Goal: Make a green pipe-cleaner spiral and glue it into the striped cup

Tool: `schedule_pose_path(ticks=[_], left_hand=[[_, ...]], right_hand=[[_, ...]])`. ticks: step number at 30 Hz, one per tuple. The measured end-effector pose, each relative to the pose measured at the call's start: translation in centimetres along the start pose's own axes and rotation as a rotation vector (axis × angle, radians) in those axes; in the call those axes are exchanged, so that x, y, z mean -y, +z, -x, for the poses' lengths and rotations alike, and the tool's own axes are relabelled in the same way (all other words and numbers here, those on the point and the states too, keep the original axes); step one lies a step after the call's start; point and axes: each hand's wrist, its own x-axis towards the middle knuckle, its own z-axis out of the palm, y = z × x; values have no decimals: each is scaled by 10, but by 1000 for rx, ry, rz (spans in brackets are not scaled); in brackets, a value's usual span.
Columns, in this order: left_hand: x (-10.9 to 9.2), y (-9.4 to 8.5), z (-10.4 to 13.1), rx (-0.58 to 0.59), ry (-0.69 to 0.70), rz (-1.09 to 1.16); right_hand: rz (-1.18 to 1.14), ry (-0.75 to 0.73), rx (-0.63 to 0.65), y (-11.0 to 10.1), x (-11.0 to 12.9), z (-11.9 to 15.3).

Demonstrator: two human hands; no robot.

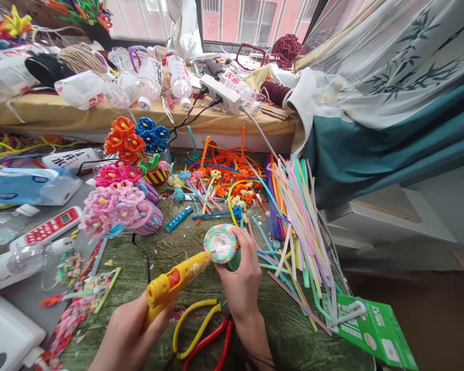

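My left hand (133,324) is closed round the handle of a yellow hot glue gun (180,278), its nozzle pointing right. The nozzle tip reaches the near left rim of a small round pot (221,243), wrapped in fuzzy pastel pipe cleaner with white filling inside. Fingers of my right hand (243,273) grip that pot from its right side, its opening tilted toward me. Below the glue gun lie pliers with yellow and red handles (206,340), partly hidden by my right wrist.
Pipe-cleaner flowers (116,206) stand left of the pot. Loose pipe cleaners (294,206) lie right, beside a green box (379,330). A blue lighter (179,219) rests behind the glue gun. Bottles (178,77) and a power strip (221,94) crowd the ledge.
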Motion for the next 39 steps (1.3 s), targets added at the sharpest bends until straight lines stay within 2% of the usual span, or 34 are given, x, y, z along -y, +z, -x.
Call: schedule_pose_path(ticks=[7, 14, 18, 24, 27, 34, 39], left_hand=[[-9, 4, 1, 62, -71, 158], [-7, 11, 0, 7, -69, 160], [-6, 14, 0, -21, -124, 147], [-5, 15, -1, 71, -262, 190], [-9, 14, -5, 21, -317, 206], [-14, 12, -9, -78, -122, 110], [-19, 11, -9, -116, -92, 78]], right_hand=[[-1, 10, 14, 3, 1, 1], [-16, 8, 38, 4, 2, 3], [-14, -15, 23, 4, 4, 3], [-10, -35, 34, 5, 5, 4], [-15, -38, 38, 6, 5, 5], [-12, -27, 27, 6, 5, 4], [2, -28, 30, 7, 5, 6]])
